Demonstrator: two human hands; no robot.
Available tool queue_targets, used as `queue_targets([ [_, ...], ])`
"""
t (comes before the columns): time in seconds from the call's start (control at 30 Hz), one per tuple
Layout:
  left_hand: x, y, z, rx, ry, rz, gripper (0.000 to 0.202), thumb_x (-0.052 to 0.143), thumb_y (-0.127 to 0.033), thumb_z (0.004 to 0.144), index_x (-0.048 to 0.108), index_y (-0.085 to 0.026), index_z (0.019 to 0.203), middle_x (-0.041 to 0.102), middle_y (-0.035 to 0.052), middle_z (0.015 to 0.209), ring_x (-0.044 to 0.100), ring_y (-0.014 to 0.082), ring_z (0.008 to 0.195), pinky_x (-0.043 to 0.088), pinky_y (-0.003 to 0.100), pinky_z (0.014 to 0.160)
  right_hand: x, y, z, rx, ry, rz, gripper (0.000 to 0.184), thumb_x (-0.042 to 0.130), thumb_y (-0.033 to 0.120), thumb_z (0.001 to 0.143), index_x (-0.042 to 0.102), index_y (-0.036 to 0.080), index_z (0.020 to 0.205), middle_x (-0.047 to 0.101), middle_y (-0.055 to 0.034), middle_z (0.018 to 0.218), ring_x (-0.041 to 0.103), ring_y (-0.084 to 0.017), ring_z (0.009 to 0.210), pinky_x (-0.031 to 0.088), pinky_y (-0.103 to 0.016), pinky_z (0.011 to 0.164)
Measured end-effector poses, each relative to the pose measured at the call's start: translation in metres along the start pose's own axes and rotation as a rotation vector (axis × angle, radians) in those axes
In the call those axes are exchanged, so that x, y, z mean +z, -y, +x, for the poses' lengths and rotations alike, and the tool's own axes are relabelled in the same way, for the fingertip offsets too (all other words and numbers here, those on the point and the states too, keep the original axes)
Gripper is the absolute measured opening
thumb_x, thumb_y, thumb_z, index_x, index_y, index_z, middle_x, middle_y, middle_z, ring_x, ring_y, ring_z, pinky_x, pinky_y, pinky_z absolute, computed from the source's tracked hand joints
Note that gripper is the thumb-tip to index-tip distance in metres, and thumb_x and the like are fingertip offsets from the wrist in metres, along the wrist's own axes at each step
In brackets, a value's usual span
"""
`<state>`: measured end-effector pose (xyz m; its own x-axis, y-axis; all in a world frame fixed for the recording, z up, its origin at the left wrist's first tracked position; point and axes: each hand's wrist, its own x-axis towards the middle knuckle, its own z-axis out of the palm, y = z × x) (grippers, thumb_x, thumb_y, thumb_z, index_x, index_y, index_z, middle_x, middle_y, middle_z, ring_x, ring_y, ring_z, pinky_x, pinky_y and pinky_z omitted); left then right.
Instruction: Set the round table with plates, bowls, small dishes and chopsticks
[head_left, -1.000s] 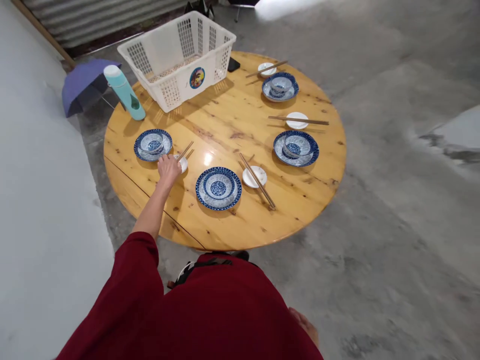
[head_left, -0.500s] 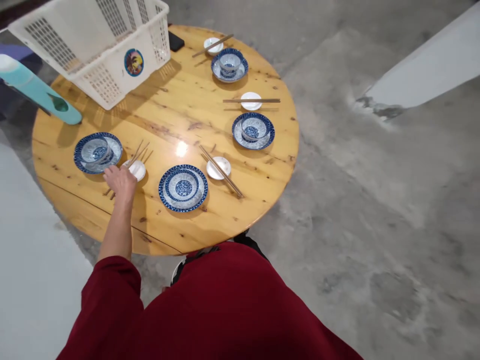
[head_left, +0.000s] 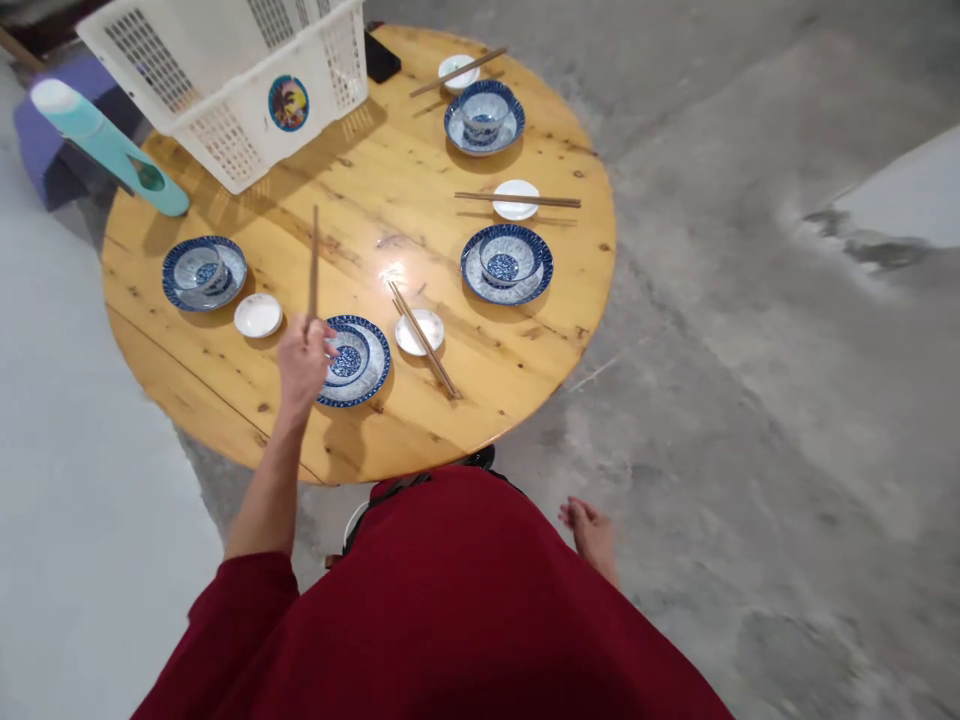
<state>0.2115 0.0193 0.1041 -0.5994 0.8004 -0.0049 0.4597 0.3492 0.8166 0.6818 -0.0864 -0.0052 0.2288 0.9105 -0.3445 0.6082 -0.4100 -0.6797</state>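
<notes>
My left hand is closed round a pair of brown chopsticks and holds them upright above the round wooden table. The hand hovers over the left edge of the nearest blue patterned plate. Left of it lie a small white saucer and a blue plate with a bowl. My right hand hangs beside my red garment, off the table, fingers loosely spread and holding nothing.
A white plastic basket and a teal bottle stand at the table's far left. Other settings: chopsticks across a saucer, a plate with bowl, a saucer with chopsticks, a far plate with bowl. Grey concrete floor lies on the right.
My left hand has picked the chopsticks up from beside the white saucer and raised them upright, moving right over the nearest plate. My right hand has come into view.
</notes>
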Motion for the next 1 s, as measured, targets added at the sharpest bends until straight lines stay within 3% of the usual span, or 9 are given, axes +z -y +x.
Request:
queue_targets([
  [0.1,0.05,-0.013,-0.041,-0.133,0.105,-0.329,0.017,0.053,-0.035,0.096,0.056,-0.021,0.087,0.067,0.0006,0.08,0.052,0.0083,0.051,0.039,0.021,0.047,-0.001,0.021,0.045,0.035,-0.026,0.151,0.051,0.049,0.061,0.09,0.072,0.016,0.093,0.077,-0.0167,0.081,0.075,-0.026,0.069,0.06,-0.036,0.067],
  [0.2,0.092,-0.016,-0.068,-0.294,0.144,-0.585,0.02,0.059,-0.038,0.091,0.057,-0.019,0.084,0.062,-0.0012,0.074,0.044,0.0055,0.046,0.03,0.019,0.043,0.018,0.079,0.082,-0.148,0.124,0.233,0.049,0.054,0.059,0.089,0.074,0.016,0.103,0.078,-0.0122,0.088,0.075,-0.023,0.074,0.059,-0.035,0.074],
  [0.33,0.126,-0.016,-0.083,-0.452,0.142,-0.712,0.021,0.064,-0.038,0.088,0.06,-0.018,0.084,0.059,-0.003,0.067,0.037,0.0043,0.043,0.022,0.019,0.04,0.071,0.156,0.106,-0.376,0.403,0.055,0.037,0.052,0.048,0.095,0.074,0.018,0.101,0.079,-0.0099,0.09,0.074,-0.023,0.081,0.054,-0.032,0.075],
  [0.43,0.136,-0.015,-0.082,-0.482,0.113,-0.733,0.02,0.065,-0.037,0.088,0.06,-0.018,0.084,0.057,-0.0039,0.065,0.035,0.0037,0.041,0.021,0.02,0.041,0.113,0.186,0.106,-0.437,0.494,-0.123,0.033,0.056,0.045,0.098,0.073,0.017,0.102,0.078,-0.0107,0.092,0.073,-0.022,0.085,0.051,-0.03,0.078],
  [0.53,0.139,-0.012,-0.076,-0.507,0.065,-0.735,0.019,0.067,-0.035,0.087,0.058,-0.018,0.081,0.055,-0.0054,0.063,0.034,0.0034,0.041,0.022,0.02,0.042,0.14,0.196,0.099,-0.402,0.56,-0.151,0.032,0.058,0.046,0.098,0.07,0.017,0.091,0.075,-0.0078,0.076,0.069,-0.02,0.074,0.048,-0.027,0.071],
  [0.67,0.142,-0.006,-0.071,-0.515,0.029,-0.73,0.017,0.067,-0.033,0.086,0.06,-0.018,0.082,0.055,-0.0054,0.066,0.038,0.0038,0.044,0.025,0.02,0.044,0.148,0.195,0.09,-0.257,0.687,0.117,0.033,0.051,0.042,0.097,0.059,0.021,0.074,0.064,-0.0011,0.06,0.058,-0.014,0.052,0.045,-0.025,0.057],
  [0.83,0.152,-0.012,-0.075,-0.485,0.037,-0.808,0.016,0.069,-0.033,0.087,0.064,-0.018,0.083,0.064,0.0,0.078,0.051,0.0058,0.056,0.035,0.019,0.05,0.129,0.183,0.074,-0.212,0.727,0.475,0.043,0.056,0.064,0.088,0.059,0.021,0.084,0.059,0.0029,0.06,0.053,-0.012,0.047,0.043,-0.025,0.049],
  [1.0,0.175,-0.045,-0.09,-0.466,0.23,-0.95,0.033,0.073,-0.053,0.086,0.064,-0.021,0.092,0.07,0.0034,0.083,0.066,0.0134,0.071,0.049,0.024,0.064,0.097,0.167,0.063,-0.253,0.692,0.504,0.049,0.05,0.071,0.088,0.056,0.023,0.088,0.058,0.0036,0.061,0.053,-0.012,0.047,0.045,-0.025,0.049],
])
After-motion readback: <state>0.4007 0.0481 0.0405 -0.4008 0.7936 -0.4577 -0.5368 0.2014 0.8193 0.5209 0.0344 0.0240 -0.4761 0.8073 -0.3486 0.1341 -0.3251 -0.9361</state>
